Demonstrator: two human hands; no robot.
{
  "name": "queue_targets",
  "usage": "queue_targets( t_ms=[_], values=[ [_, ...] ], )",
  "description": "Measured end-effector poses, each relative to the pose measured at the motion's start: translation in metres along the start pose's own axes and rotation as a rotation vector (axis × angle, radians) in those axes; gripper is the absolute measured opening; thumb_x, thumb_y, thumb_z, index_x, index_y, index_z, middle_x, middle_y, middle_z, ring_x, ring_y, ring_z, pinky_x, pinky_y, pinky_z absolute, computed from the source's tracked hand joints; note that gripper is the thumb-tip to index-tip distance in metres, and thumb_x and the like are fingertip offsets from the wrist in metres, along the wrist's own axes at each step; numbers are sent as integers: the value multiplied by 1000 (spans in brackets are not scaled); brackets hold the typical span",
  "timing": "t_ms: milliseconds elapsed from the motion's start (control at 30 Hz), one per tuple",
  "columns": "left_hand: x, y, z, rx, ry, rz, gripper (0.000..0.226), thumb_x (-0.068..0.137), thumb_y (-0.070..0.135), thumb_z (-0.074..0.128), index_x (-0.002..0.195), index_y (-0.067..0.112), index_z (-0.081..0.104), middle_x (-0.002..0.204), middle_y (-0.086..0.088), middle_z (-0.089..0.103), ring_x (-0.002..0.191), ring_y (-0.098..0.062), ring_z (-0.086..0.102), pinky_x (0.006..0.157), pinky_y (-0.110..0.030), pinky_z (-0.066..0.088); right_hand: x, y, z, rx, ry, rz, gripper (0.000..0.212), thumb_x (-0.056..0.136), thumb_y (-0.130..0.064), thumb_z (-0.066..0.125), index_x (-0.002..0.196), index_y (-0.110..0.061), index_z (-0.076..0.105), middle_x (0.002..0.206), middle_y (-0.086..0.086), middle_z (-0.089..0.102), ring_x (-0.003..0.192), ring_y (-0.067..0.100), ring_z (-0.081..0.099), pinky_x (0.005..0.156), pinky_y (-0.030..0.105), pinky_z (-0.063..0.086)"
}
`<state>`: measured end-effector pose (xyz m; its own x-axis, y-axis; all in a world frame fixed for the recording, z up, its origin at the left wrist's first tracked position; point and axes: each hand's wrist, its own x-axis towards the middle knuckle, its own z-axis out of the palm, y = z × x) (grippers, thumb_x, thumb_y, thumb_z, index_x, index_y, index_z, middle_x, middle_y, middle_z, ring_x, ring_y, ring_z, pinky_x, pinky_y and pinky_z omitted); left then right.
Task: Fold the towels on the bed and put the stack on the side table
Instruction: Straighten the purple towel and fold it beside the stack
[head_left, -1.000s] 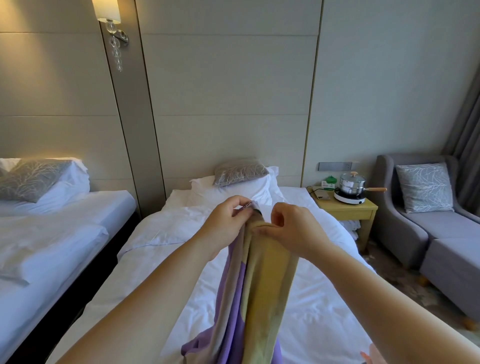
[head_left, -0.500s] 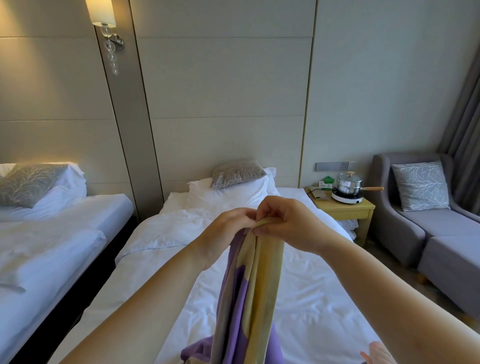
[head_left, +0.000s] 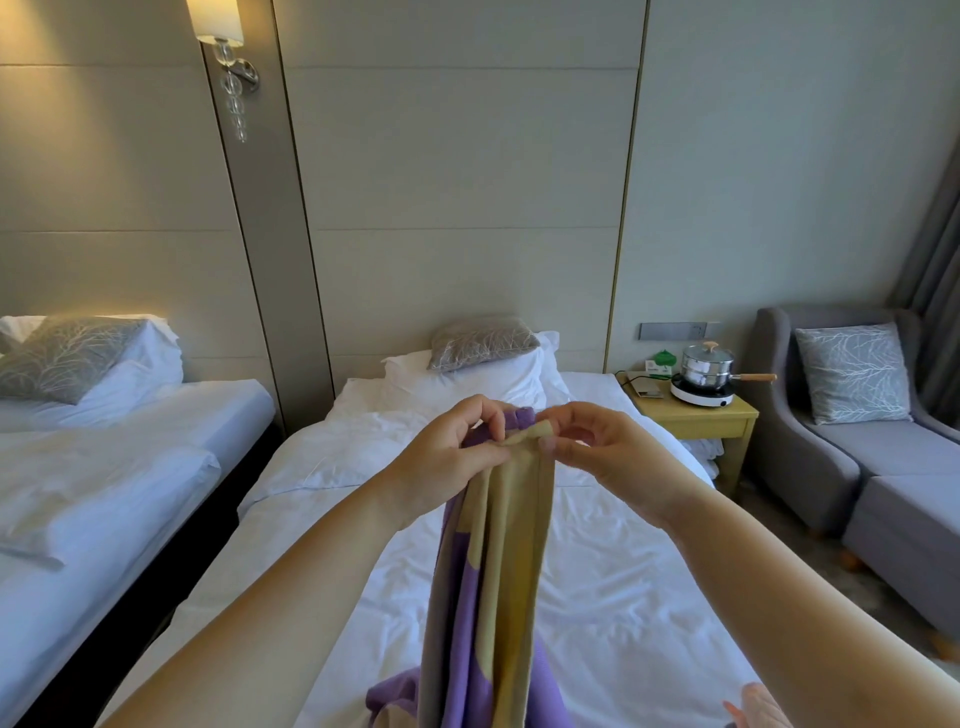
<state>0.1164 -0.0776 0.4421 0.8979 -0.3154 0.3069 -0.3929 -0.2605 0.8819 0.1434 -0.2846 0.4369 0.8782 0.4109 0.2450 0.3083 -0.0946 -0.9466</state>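
Towel (head_left: 488, 571) in purple and tan, gathered into a long hanging bundle, is held up by its top edge over the middle of a white-sheeted bed (head_left: 623, 597). The person's left hand (head_left: 447, 457) and right hand (head_left: 608, 452) meet close together at the top of the cloth, each pinching the upper hem. The left fingers (head_left: 493, 426) curl round a purple fold, while the right fingers (head_left: 550, 444) nip a tan corner between thumb and forefinger, the rest of that hand loosely bent above it. From the fingers the cloth drops straight down between the two forearms, and its lower end spreads on the sheet at the foot edge of the bed. A grey patterned pillow (head_left: 483, 343) lies on white pillows at the head edge. A yellow wooden table (head_left: 696, 421) stands just beside the bed's right edge near the head corner, carrying a lidded steel pot (head_left: 707, 366) on a white hotplate (head_left: 701, 399). A grey armchair (head_left: 810, 467) with a patterned cushion sits to the right of the table. A second bed (head_left: 104, 467) lies off the left edge across a dark gap, under a lit wall lamp (head_left: 215, 21).
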Motion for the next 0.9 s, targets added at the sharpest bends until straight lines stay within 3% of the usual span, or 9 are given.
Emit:
queue_targets(
  t_ms=[133,267,333,433,533,667,767,833,900],
  values=[
    [2,-3,8,47,61,66,23,91,7,51,78,26,53,66,13,45,59,-4,37,57,-11,33,4,-3,11,152,29,19,6,90,-10,63,86,-10,59,87,8,70,82,19,67,78,31,56],
    [5,-6,8,14,115,40,12,93,12,56,96,23,52,82,24,60,76,6,54,71,-11,40,6,-1,16,77,200,-31,7,83,-6,71,83,-6,63,86,19,71,79,23,66,81,40,55],
    [7,-7,6,51,138,62,14,90,19,64,98,25,54,90,19,61,79,2,57,74,-15,43,4,-1,17,73,215,-65,8,80,-6,73,80,-9,66,88,21,71,79,24,67,80,37,55],
    [6,-5,5,137,152,93,8,84,27,72,85,23,65,76,16,61,68,0,54,65,-12,43,3,-5,19,74,188,-115,15,78,-8,76,72,-21,70,83,13,73,77,19,69,74,26,56],
    [8,-1,1,116,184,92,11,83,21,73,76,17,66,68,3,61,64,-6,52,63,-19,42,4,-7,20,103,177,-148,17,78,-7,75,71,-22,71,81,9,74,77,17,69,75,25,56],
    [11,12,-5,-20,198,72,13,82,15,73,72,11,64,91,-26,67,82,-27,61,78,-42,49,0,-9,25,166,125,-192,16,81,-3,72,78,-17,67,79,4,72,78,14,68,74,21,53],
    [15,18,-12,12,189,44,15,79,16,75,73,13,61,77,-16,68,70,-15,59,68,-30,47,-1,-11,29,157,159,-199,16,80,-3,73,75,-16,66,74,0,71,72,10,67,68,16,51],
    [17,22,-17,38,183,16,18,78,17,74,81,15,56,66,2,66,60,-6,54,56,-15,41,2,-15,29,139,209,-200,14,79,-3,74,74,-14,66,71,-1,71,68,7,66,65,14,50],
    [19,26,-20,37,151,-14,23,81,19,70,96,19,53,76,11,72,67,-1,59,58,-11,43,5,-20,30,109,234,-212,12,78,-3,75,76,-10,65,72,1,72,69,8,68,65,15,50]
  ],
)
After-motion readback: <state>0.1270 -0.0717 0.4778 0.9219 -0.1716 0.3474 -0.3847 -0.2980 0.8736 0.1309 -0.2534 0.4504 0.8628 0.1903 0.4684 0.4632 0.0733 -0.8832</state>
